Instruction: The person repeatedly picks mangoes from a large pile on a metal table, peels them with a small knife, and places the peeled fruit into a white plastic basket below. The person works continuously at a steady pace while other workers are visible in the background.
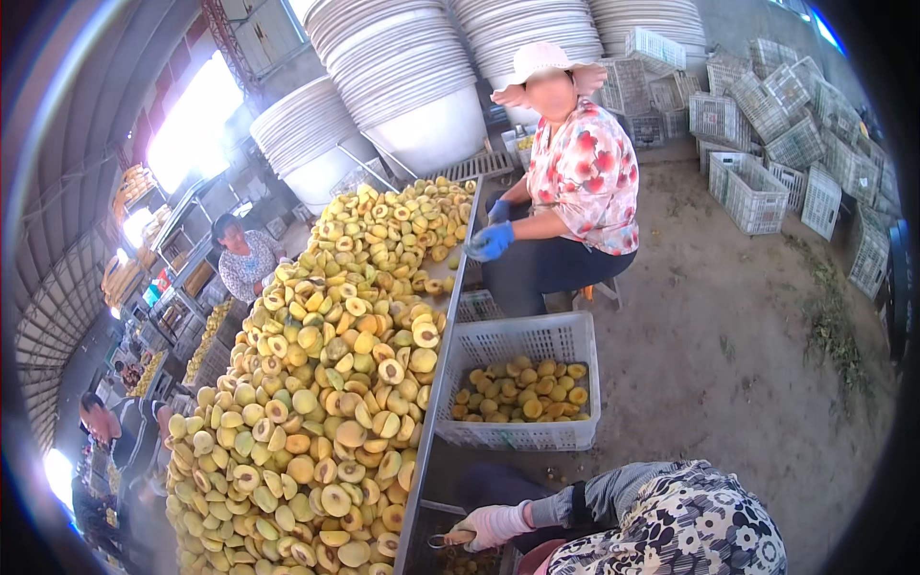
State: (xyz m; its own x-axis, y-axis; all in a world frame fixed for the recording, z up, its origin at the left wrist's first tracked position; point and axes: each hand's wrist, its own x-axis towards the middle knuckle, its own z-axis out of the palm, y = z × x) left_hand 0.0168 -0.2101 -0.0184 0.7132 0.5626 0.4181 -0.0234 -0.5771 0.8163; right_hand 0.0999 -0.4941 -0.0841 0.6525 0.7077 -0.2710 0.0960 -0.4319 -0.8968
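Observation:
My right hand (496,526), in a pale knitted glove, grips a pitting tool (451,539) with a light wooden handle and a metal loop at its end. It is beside the metal-edged table (440,374), on the near side of the rim. A large heap of halved yellow stone fruit (323,410) covers the table; some halves show brown stones or hollows. Below my hand, fruit pieces (471,559) lie in a partly hidden container. My left hand is out of view.
A grey plastic crate (528,338) holding fruit halves stands beyond my right arm. A co-worker (575,180) in blue gloves sits past it; another person (248,259) is across the table. Stacked white tubs (402,79) and piled crates (776,122) stand behind.

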